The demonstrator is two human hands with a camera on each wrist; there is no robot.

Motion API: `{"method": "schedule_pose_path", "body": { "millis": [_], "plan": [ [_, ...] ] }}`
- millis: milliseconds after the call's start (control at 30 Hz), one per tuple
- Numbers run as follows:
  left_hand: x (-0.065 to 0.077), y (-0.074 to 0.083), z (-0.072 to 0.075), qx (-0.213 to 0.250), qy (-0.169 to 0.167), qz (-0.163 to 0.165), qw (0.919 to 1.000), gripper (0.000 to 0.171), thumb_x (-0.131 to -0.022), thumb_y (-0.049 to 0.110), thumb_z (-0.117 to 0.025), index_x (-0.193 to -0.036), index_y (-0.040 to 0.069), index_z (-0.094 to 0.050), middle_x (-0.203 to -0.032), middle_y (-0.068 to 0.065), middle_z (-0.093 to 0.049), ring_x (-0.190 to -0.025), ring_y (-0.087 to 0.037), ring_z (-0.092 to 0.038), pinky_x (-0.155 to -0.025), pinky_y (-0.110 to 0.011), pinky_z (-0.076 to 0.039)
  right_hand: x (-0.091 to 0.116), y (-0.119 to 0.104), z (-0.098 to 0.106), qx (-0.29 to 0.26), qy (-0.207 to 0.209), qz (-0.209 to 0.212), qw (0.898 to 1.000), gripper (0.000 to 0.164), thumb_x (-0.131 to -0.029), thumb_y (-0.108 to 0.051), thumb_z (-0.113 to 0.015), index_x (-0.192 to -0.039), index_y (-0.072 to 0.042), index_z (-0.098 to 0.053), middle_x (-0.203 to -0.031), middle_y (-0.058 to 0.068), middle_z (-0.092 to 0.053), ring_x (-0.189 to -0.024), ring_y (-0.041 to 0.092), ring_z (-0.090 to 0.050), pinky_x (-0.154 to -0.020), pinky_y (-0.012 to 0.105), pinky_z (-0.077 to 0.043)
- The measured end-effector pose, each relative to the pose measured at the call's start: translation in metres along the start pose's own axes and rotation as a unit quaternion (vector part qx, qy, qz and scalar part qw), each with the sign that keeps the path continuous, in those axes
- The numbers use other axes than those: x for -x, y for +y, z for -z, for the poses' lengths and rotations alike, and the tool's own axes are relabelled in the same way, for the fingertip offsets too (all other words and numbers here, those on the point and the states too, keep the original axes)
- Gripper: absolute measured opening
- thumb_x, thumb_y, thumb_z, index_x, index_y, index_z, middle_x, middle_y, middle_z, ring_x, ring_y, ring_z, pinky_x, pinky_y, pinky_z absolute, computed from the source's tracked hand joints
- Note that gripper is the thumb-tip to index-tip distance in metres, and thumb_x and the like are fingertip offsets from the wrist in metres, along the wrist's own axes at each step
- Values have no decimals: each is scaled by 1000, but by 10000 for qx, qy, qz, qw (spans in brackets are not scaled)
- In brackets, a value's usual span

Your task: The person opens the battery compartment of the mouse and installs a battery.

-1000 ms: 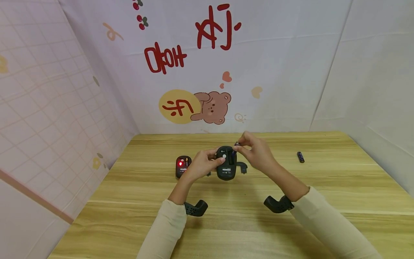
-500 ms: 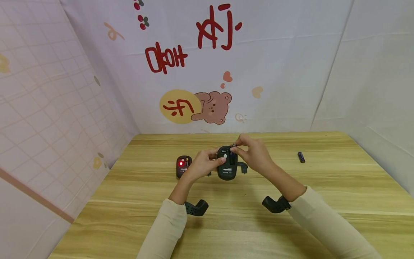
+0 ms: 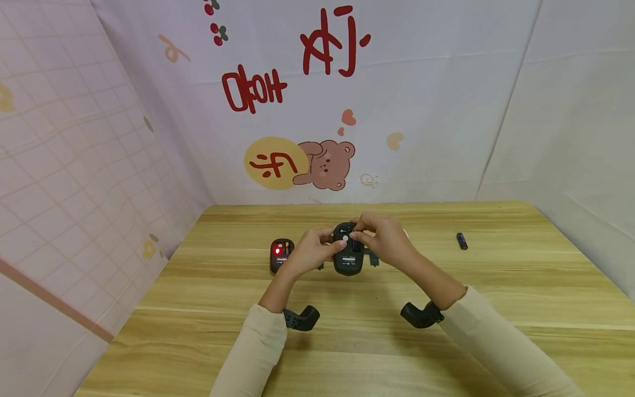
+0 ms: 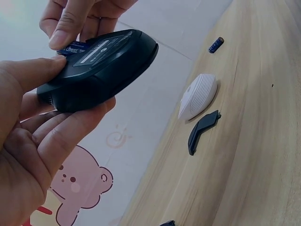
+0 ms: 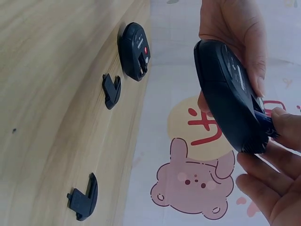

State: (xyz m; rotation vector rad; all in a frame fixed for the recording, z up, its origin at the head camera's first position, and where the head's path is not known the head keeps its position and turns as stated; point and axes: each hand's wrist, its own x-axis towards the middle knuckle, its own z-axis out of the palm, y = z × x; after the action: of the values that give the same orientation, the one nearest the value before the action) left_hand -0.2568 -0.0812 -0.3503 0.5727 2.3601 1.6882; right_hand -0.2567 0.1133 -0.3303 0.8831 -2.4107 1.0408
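Observation:
My left hand (image 3: 312, 251) grips a black computer mouse (image 3: 348, 266) above the table, its underside and uncovered battery slot facing me. The thumb lies on the underside, while the other fingers support the shell from behind. At the slot's upper end, my right hand (image 3: 389, 237) pinches a dark blue battery (image 4: 73, 48). In the right wrist view the battery (image 5: 263, 121) is partly inside the slot, with the right thumb against its outer end and fingers at the mouse's end. The right fingers hide most of the battery in the head view.
A second black mouse (image 3: 281, 264), slot uncovered and red light glowing, lies left on the table. Two black battery covers, the nearer cover (image 5: 83, 200) and another cover (image 5: 112, 90), lie close by. Further right are a white ridged mouse (image 4: 200, 96) and a loose blue battery (image 3: 462, 241).
The right hand has moved down and left against the mouse, and the battery has sunk further into the slot. The left hand and mouse stay almost still.

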Motion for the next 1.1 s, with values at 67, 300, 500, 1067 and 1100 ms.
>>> {"method": "schedule_pose_path", "body": {
  "millis": [67,300,500,1067,1100],
  "plan": [
    [0,2,1,7,-31,-17,10000,54,-92,14,-59,-139,1,-38,-114,-23,-59,-88,-24,-65,-74,-41,-53,0,0,-1,-111,-50,-121,9999,12,-81,-6,-69,-75,-8,-60,-105,15,-66,-92,27,-65,-70,35,-54],
    [1,2,1,-32,-10,-24,10000,53,-91,13,-60,-138,0,-38,-113,-23,-59,-87,-24,-65,-73,-39,-53,2,3,-4,-481,4,-389,9981,11,-84,-7,-67,-75,-8,-62,-108,14,-65,-89,28,-65,-68,34,-55],
    [1,-2,0,-15,83,-74,9999,52,-91,18,-61,-138,4,-42,-110,-18,-62,-84,-21,-66,-68,-31,-54,4,6,-6,-582,56,-560,9967,10,-85,-10,-66,-76,-9,-64,-108,11,-66,-94,28,-64,-71,37,-54],
    [2,-3,2,-188,164,-242,9994,47,-91,18,-61,-135,7,-48,-108,-15,-63,-82,-19,-66,-66,-33,-55,3,4,-9,-1232,102,-726,9897,10,-83,-3,-68,-73,-5,-67,-107,14,-65,-87,23,-66,-67,26,-54],
    [2,-3,2,-212,167,-242,9993,47,-91,18,-61,-135,7,-48,-108,-15,-63,-82,-18,-66,-66,-33,-55,3,3,-10,-1266,111,-715,9893,10,-83,-3,-68,-73,-4,-67,-107,14,-65,-86,23,-66,-67,25,-54]
  ]
}}
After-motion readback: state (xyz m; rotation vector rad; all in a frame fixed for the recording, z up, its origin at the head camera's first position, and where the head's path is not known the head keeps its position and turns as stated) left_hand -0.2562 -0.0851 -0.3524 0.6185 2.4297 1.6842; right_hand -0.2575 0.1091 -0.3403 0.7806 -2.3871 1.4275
